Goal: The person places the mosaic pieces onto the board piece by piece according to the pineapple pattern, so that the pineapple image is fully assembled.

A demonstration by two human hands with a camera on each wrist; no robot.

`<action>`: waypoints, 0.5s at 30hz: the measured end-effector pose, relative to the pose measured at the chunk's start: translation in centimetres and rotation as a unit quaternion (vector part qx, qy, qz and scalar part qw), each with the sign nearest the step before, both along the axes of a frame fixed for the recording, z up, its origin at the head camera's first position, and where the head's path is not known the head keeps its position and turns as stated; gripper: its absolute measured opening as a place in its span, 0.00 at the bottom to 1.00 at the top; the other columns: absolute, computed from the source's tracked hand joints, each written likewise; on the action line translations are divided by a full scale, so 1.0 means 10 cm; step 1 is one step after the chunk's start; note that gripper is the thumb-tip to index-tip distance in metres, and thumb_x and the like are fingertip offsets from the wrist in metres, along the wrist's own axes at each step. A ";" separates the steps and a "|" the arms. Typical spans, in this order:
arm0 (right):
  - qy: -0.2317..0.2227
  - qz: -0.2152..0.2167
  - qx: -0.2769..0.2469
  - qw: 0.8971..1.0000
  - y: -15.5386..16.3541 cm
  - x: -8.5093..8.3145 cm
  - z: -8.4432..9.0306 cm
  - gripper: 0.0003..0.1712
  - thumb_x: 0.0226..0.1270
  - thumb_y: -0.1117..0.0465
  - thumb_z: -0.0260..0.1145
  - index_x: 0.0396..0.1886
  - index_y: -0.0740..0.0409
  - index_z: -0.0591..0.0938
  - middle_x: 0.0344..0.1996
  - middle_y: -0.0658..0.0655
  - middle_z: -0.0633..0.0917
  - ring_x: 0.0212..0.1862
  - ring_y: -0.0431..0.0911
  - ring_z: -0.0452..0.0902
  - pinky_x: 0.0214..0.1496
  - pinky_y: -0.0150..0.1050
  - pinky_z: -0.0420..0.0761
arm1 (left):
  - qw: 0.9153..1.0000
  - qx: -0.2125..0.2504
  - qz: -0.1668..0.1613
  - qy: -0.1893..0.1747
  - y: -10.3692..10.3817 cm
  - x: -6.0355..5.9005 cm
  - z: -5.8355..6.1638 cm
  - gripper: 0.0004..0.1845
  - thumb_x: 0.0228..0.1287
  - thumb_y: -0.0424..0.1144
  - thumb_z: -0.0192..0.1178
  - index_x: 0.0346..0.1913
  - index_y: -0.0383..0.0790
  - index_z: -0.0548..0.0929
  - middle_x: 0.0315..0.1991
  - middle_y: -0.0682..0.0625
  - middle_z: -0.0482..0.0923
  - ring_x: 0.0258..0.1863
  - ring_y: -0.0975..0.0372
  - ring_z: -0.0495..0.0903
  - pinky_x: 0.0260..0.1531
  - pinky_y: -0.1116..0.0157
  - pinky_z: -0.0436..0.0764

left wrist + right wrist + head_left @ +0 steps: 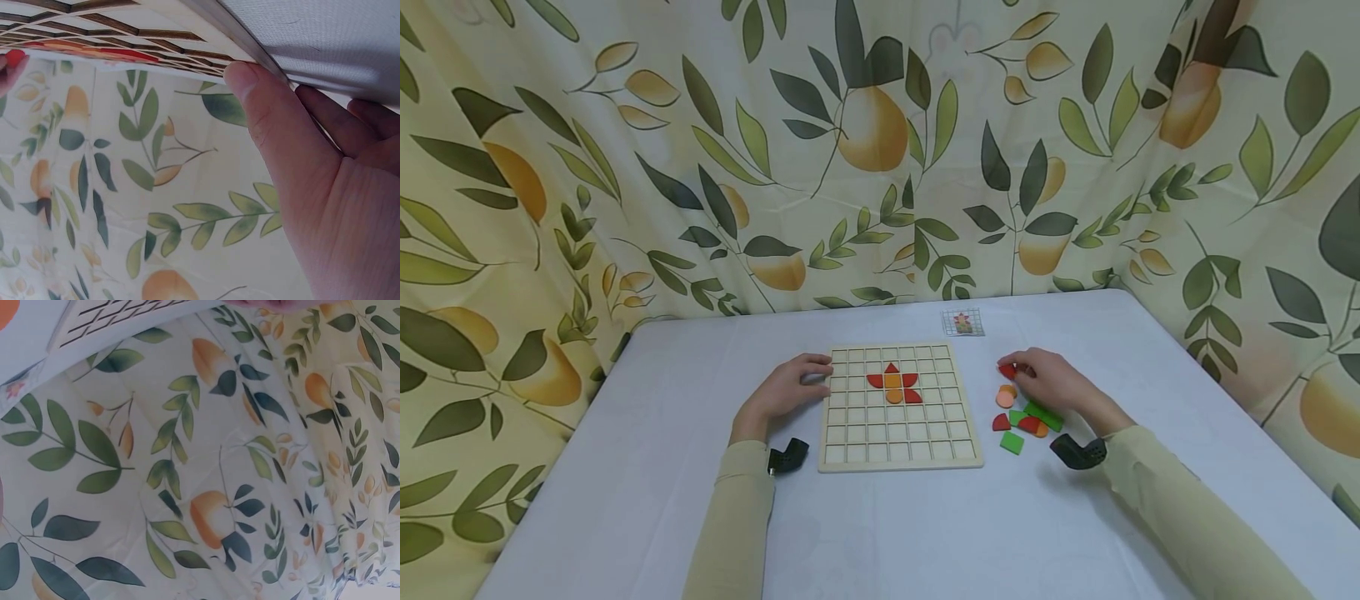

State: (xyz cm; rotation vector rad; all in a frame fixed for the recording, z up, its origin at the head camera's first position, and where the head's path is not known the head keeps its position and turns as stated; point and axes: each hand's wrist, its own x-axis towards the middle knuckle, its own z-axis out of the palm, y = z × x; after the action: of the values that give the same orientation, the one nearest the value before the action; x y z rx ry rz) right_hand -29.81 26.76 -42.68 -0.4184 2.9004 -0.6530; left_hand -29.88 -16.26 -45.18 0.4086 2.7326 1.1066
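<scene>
Head view shows the left hand [786,390] resting at the 9 o'clock edge of the grid board [898,454], fingers relaxed, thumb touching the frame, holding nothing. Right hand [1051,382] lies at 3 o'clock of the board, fingertips pinching a red piece [1007,370] above the loose pieces [1021,421]. A red and orange flower pattern [892,383] sits in the board's upper cells. A small pattern card [963,322] lies at 1 o'clock on the table [700,367].

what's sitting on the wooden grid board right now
On the wooden grid board, red pieces ring two orange pieces. The left hand rests at its left edge.
</scene>
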 end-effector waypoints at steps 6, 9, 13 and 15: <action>-0.007 -0.007 -0.013 1.000 -0.06 0.00 0.04 0.20 0.68 0.61 0.51 0.58 0.58 0.75 0.51 0.61 0.78 0.49 0.53 0.71 0.54 0.52 0.74 | 1.000 0.000 -0.001 0.003 0.00 0.01 0.01 0.22 0.58 0.47 0.62 0.56 0.49 0.77 0.63 0.60 0.66 0.68 0.60 0.58 0.67 0.55 0.58; -0.017 -0.011 -0.017 1.000 -0.08 -0.01 0.05 0.20 0.68 0.59 0.51 0.57 0.58 0.73 0.44 0.60 0.79 0.42 0.50 0.71 0.47 0.46 0.77 | 1.000 0.003 -0.002 0.003 0.00 0.01 0.01 0.22 0.58 0.47 0.62 0.56 0.49 0.77 0.63 0.60 0.66 0.68 0.60 0.58 0.67 0.54 0.58; -0.024 -0.011 -0.022 0.999 -0.09 -0.02 0.05 0.17 0.67 0.58 0.53 0.53 0.57 0.74 0.39 0.56 0.80 0.38 0.47 0.72 0.41 0.39 0.75 | 1.000 0.004 -0.003 0.005 0.00 0.00 0.00 0.22 0.58 0.47 0.62 0.56 0.49 0.78 0.63 0.60 0.66 0.68 0.60 0.58 0.67 0.54 0.57; -0.029 -0.010 -0.024 0.999 -0.11 -0.03 0.05 0.15 0.66 0.59 0.53 0.51 0.56 0.76 0.38 0.56 0.80 0.37 0.47 0.72 0.38 0.37 0.74 | 1.000 0.003 -0.005 0.007 0.00 0.00 0.00 0.22 0.58 0.47 0.62 0.56 0.48 0.78 0.63 0.60 0.66 0.68 0.59 0.58 0.67 0.54 0.57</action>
State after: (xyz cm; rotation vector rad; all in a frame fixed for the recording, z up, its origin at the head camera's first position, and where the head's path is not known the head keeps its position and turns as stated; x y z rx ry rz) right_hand -30.06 25.67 -42.16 -0.3714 2.8426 -0.7278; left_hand -29.87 -16.31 -45.21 0.4307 2.7363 1.1140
